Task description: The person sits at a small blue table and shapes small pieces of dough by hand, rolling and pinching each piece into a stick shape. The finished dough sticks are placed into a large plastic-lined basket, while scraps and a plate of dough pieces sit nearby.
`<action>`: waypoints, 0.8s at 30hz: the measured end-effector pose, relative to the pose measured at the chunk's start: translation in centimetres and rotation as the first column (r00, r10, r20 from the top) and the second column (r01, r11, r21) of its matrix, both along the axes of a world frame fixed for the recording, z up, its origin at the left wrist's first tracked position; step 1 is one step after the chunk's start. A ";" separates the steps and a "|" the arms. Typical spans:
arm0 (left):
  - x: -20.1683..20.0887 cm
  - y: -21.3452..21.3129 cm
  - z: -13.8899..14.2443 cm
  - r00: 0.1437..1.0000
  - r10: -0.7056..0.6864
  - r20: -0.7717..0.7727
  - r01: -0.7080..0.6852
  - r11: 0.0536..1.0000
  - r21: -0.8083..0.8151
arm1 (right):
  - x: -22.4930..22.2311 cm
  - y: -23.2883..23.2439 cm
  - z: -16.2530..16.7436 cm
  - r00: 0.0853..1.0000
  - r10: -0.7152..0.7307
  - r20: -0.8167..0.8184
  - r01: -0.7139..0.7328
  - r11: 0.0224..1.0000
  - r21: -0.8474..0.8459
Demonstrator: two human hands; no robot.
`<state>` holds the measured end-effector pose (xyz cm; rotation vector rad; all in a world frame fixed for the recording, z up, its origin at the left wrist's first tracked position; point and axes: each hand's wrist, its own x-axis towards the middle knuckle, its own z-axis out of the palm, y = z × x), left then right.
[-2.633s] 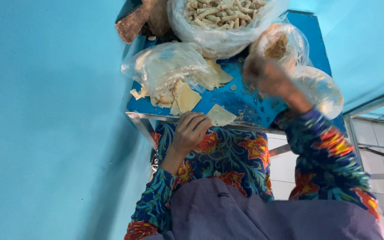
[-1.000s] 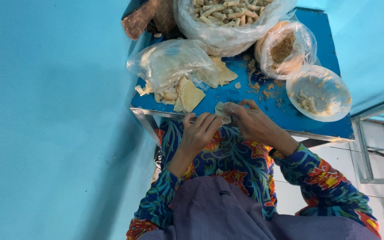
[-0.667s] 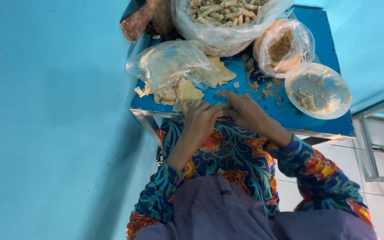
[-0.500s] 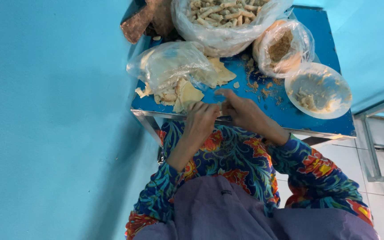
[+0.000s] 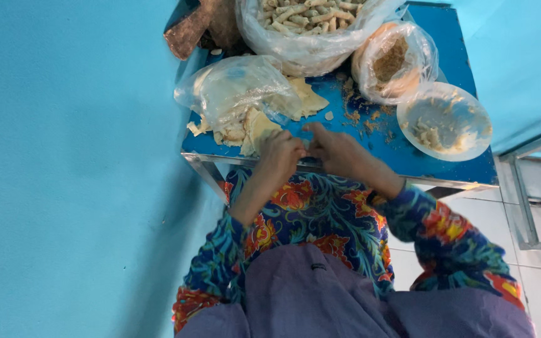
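Observation:
My left hand (image 5: 280, 153) and my right hand (image 5: 339, 149) meet at the near edge of the blue table (image 5: 408, 159). Their fingers are curled together around a small pale wrapper (image 5: 306, 144), which they mostly hide. Just beyond my left hand lies a stack of pale square wrappers (image 5: 252, 125), half inside a clear plastic bag (image 5: 233, 87). A white bowl of filling (image 5: 444, 120) under plastic film stands to the right of my right hand.
A large clear bag of finished rolls (image 5: 311, 22) sits at the table's far side, with a smaller bag of brown crumbly filling (image 5: 392, 59) beside it. Crumbs dot the tabletop. A turquoise wall (image 5: 64, 156) runs along the left; tiled floor and a metal frame (image 5: 524, 206) lie to the right.
My right hand came back from the bowl side to join my left hand. Both hands have closed in on the wrapper and shifted slightly forward onto the table edge.

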<state>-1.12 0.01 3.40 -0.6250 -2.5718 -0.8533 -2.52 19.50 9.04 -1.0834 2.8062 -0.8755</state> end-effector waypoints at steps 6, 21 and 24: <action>-2.1 -0.8 1.8 0.980 -0.112 0.164 0.092 0.988 0.122 | -2.6 0.0 0.5 0.965 0.095 0.245 -0.054 0.984 -0.167; -0.4 0.7 -1.6 0.966 -0.026 -0.258 0.002 0.996 -0.094 | 1.0 0.4 -1.6 0.944 -0.050 -0.325 0.026 0.997 -0.078; -0.5 0.8 -1.4 0.993 -0.020 -0.117 0.004 0.991 -0.134 | 0.4 0.2 -1.4 0.991 -0.073 -0.112 0.056 0.987 -0.148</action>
